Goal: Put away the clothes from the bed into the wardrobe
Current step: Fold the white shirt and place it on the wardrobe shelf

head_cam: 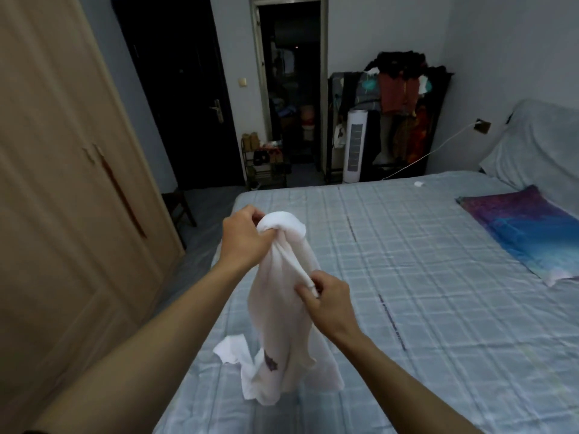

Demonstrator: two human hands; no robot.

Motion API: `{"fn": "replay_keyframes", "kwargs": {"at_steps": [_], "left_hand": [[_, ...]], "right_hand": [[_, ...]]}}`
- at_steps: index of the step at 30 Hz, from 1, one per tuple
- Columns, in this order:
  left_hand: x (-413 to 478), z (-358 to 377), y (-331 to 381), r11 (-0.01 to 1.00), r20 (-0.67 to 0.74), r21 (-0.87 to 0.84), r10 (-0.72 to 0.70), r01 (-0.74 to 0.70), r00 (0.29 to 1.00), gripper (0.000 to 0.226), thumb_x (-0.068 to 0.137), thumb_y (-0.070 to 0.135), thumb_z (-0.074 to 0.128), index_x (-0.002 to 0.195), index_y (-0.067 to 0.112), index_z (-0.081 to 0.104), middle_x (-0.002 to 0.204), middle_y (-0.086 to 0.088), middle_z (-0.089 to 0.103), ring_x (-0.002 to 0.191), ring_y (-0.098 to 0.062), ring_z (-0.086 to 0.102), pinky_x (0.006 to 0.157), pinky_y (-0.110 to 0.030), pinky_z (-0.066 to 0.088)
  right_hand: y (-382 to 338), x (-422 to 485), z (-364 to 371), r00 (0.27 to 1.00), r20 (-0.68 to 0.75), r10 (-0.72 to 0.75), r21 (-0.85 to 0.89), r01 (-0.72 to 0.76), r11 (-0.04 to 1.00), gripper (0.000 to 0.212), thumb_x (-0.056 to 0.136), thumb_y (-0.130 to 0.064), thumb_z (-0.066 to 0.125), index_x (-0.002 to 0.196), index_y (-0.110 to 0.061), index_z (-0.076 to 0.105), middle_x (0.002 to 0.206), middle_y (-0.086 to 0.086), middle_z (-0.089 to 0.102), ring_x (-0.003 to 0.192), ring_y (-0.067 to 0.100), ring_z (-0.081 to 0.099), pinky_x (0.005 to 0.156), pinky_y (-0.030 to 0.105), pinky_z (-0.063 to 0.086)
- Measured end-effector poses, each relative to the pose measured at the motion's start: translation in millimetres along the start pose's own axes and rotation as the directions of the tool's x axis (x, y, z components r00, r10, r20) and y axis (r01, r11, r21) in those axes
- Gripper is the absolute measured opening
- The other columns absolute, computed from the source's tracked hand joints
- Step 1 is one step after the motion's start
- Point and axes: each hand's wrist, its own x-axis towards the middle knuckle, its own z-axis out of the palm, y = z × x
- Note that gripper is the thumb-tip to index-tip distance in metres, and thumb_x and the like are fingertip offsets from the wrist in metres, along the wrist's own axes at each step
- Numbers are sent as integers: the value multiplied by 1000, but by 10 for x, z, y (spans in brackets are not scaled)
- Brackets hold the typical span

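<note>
Holding a white garment (282, 311) over the left edge of the bed (438, 277).
My left hand (242, 238) clenches its bunched top and my right hand (326, 303) pinches a seam; next, I reckon, the shut wardrobe (62, 183) needs opening.

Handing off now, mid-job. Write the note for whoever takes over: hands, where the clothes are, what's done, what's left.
Left hand: grips the bunched top of the white garment.
Right hand: fingers pinch a rolled edge of the same garment.
Garment: held up over the bed, with its lower end trailing on the sheet.
Wardrobe: to the left, doors closed.
Done: garment picked up.
Left: open the wardrobe and put the garment inside. No other loose clothes show on the bed in this view.
</note>
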Motion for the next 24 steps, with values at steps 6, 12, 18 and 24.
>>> {"fn": "replay_keyframes", "kwargs": {"at_steps": [6,12,18,24], "left_hand": [[-221,-197,-28,998,-18,52,-42,43,999,18,77,13,74,93,17,68,84,3,66,73,-4,59,53,-11,36],[-403,-300,-83,1000,115,18,-11,9,993,28,73,24,84,95,18,68,87,3,69,78,-10,65,63,-18,50],[-749,-444,-365,1000,153,-16,-2,5,988,5,84,18,69,83,22,72,75,9,71,71,-3,66,66,-25,54],[-1130,-647,-482,988,54,-147,-45,53,998,25,89,48,61,79,24,63,75,6,67,68,-7,63,60,-26,53]], "right_hand": [[-459,-117,-197,975,175,-136,142,112,983,25,93,-16,60,111,-33,54,72,-1,64,62,13,64,55,29,55],[-882,-41,-212,980,114,-163,144,145,979,12,92,-15,66,92,-21,76,79,-15,66,75,0,66,63,15,52],[-1214,135,-72,997,63,-34,122,26,992,13,88,-8,67,87,-16,78,83,-8,72,76,-5,63,64,4,45],[-1439,166,145,996,28,88,191,-92,977,9,87,-10,71,89,-16,77,81,-7,71,75,0,66,68,15,51]]}}
